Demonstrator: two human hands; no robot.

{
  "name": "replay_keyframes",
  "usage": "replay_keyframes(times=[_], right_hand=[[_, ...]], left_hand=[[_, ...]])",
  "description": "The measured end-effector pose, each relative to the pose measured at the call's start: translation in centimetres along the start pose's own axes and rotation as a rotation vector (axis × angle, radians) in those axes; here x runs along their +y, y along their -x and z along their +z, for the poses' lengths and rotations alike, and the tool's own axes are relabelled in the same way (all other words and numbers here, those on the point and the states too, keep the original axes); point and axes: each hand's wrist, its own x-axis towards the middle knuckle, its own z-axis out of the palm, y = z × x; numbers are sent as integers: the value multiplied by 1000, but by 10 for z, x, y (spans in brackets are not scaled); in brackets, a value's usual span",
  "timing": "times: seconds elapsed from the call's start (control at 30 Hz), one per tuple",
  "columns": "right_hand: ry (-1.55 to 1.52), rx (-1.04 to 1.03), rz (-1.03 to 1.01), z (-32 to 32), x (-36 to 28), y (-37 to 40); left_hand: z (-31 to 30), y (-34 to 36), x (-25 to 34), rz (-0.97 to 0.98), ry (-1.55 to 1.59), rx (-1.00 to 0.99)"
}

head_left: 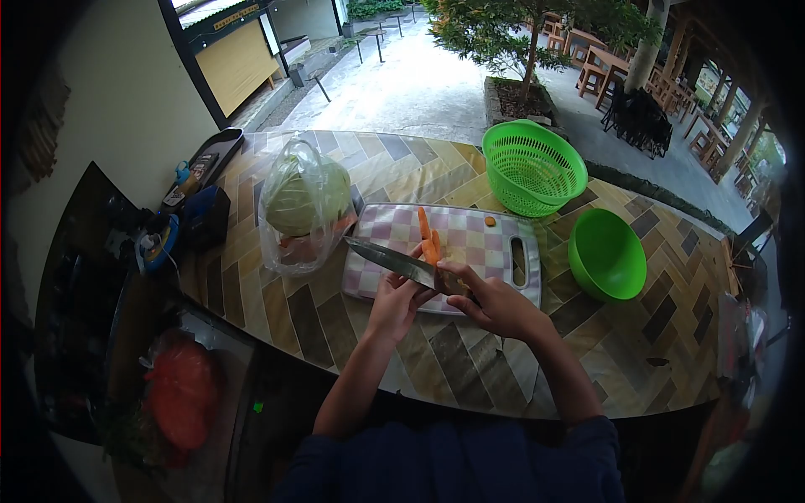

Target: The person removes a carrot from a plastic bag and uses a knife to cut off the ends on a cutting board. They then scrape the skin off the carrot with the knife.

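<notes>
Head view: the right hand (495,306) closes round one steel knife (394,261); the left hand (397,298) curls by its blade, grip unclear. Carrot pieces (431,250) sit just past the blade, over one checkered chopping board (387,225) bearing one orange slice (490,221). Farther: one smooth green bowl (608,254), one plastic-bagged cabbage (295,201), one perforated colander (527,202), one sign (237,17), its lettering illegibly small.

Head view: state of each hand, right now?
Left hand: by the carrot pieces, partly behind the knife; grip cannot be told.
Right hand: closed, holding the knife.
</notes>
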Motion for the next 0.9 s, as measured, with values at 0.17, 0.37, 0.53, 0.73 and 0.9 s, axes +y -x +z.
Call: replay_keyframes(times=[0.17, 0.37, 0.53, 0.73, 0.9], right_hand=[[68, 61, -47, 4, 4, -1], [-56, 13, -18, 2, 5, 0], [-84, -24, -16, -5, -1, 4], [-41, -22, -43, -5, 2, 3], [-1, -19, -80, -5, 6, 4]], left_hand=[[0, -1, -3, -3, 17, -8], [-4, 1, -2, -21, 11, -21], [-2, 3, 3, -26, -3, -23], [-3, 3, 3, 1, -12, -53], [-2, 1, 3, 2, 7, -31]])
